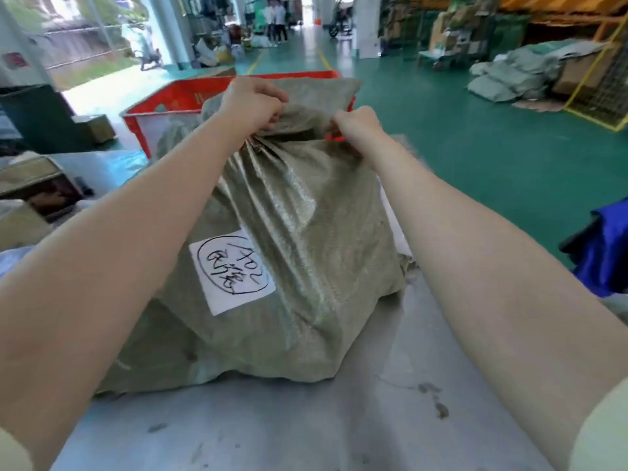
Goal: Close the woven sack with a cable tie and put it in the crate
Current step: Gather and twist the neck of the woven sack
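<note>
A full grey-green woven sack (299, 253) lies on a grey metal table (339, 419), with a white handwritten label (232, 275) on its side. Its mouth is bunched together at the far end. My left hand (253, 103) is closed around the gathered neck. My right hand (356, 125) pinches the sack's edge just to the right of it. Behind the sack stands a red crate (176, 96) with more grey-green sacking inside. No cable tie shows; the hands hide the neck.
Cardboard boxes (34, 185) sit at the table's left. A blue cloth item (601, 246) is at the right edge. Green floor stretches beyond, with piled sacks (509, 76) and a yellow wire cage (601, 79) far right. People (277, 22) stand far down the aisle.
</note>
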A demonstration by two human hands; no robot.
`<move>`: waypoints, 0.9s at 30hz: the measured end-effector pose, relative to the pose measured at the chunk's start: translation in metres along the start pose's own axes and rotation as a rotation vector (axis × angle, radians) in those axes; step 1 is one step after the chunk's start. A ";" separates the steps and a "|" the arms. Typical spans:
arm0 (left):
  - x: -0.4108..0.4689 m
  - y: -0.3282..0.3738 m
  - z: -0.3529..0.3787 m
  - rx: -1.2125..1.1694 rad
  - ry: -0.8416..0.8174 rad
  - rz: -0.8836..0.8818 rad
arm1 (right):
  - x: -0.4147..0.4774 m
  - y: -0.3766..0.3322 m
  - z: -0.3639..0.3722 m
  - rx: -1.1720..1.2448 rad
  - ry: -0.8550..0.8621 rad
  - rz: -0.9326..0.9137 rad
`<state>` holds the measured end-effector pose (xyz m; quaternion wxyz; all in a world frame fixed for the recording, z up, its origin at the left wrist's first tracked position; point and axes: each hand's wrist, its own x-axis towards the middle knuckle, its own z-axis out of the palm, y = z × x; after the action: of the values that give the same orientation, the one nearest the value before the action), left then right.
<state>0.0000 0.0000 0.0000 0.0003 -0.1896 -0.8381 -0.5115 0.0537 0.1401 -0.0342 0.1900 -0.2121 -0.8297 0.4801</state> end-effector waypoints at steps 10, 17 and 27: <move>-0.013 -0.049 -0.044 0.431 0.173 -0.377 | -0.014 -0.043 0.054 -0.339 -0.210 -0.035; -0.010 -0.087 -0.045 0.063 -0.022 -0.414 | -0.011 -0.064 0.087 -0.402 -0.333 0.001; -0.003 -0.088 -0.054 0.091 0.246 -0.237 | 0.008 -0.067 0.110 -0.176 -0.296 -0.245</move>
<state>-0.0360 -0.0834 -0.0505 0.0510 -0.0254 -0.8706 -0.4887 -0.0215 0.0349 -0.0257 0.1039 -0.0526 -0.9069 0.4049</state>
